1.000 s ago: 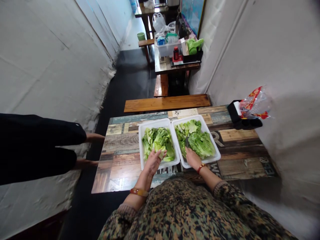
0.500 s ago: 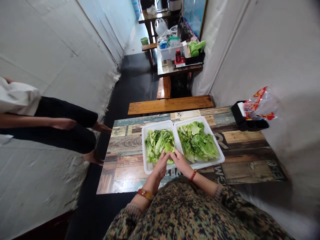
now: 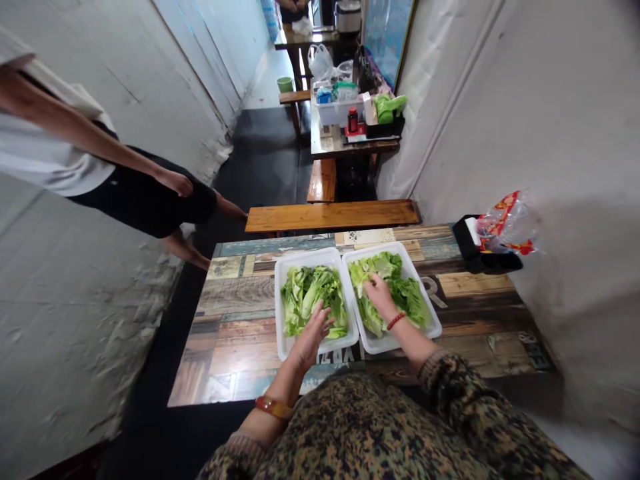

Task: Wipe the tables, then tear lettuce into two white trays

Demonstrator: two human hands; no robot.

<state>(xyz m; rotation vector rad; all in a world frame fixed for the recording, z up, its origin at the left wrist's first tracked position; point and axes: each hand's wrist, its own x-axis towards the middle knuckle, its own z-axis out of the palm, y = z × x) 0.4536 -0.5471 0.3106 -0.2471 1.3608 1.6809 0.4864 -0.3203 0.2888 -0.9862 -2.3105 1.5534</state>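
Two white plastic trays of green leaves stand side by side on the table. My left hand [image 3: 313, 331] is over the near side of the left tray [image 3: 279, 320], its fingers apart and nothing in it. Long leafy greens [image 3: 297, 297] fill that tray. Over the right tray [image 3: 356, 327] my right hand [image 3: 381, 298] has its fingers closed on a pale lettuce leaf [image 3: 367, 281], partly hidden by the fingers. Beneath it, more torn lettuce [image 3: 411, 299] is heaped in the tray.
The wood-patterned table [image 3: 240, 333] carries a black caddy [image 3: 467, 243] with a red-printed plastic bag [image 3: 505, 223] at its right. A bench [image 3: 330, 217] runs along the far side. Someone in dark shorts [image 3: 150, 193] is at the left. Beyond stands a cluttered table [image 3: 333, 143].
My hands have parted: the right has moved from the left tray to the right one with a leaf, and the left has opened. The person at the left has moved farther ahead.
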